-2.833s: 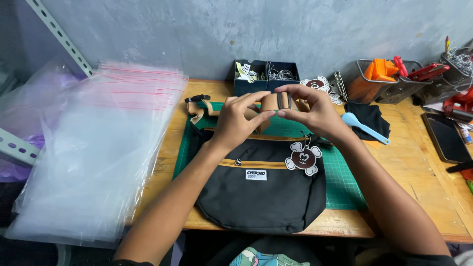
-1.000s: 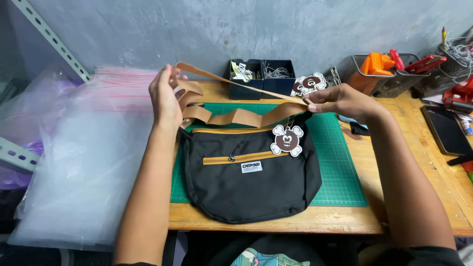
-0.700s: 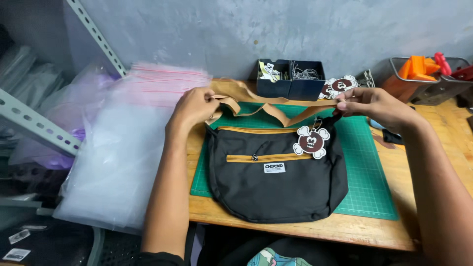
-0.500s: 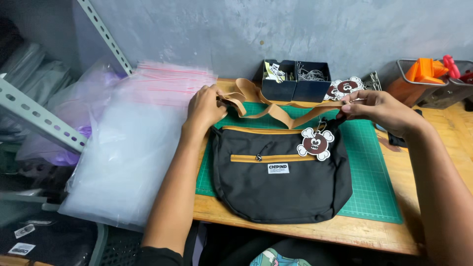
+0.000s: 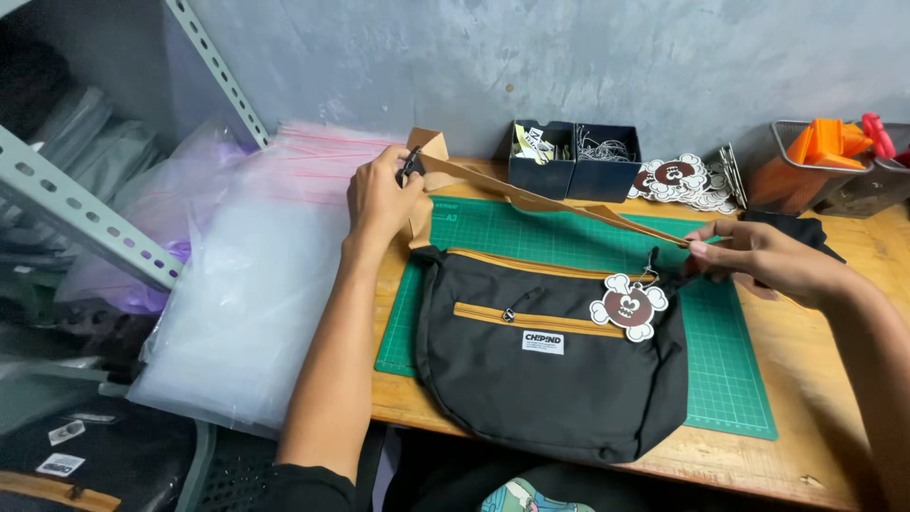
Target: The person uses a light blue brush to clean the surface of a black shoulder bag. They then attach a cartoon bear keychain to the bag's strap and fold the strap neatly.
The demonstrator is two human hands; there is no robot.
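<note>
Head view, black bag [image 5: 555,370] flat, tan strap [image 5: 550,202] taut, left hand [image 5: 379,194] and right hand [image 5: 754,261] grips pinched on it.

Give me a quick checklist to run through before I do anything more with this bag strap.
1. Left hand has a grip on the tan strap by its buckle end: ok.
2. Right hand pinches the strap beside the bag's corner: ok.
3. Strap runs taut between the hands: ok; free of twists: cannot tell.
4. Black bag lies flat on the green cutting mat: ok.
5. Front pocket zipper shut: ok.
6. Skull-shaped hang tag lies on the bag, clear of the strap: ok.
</note>
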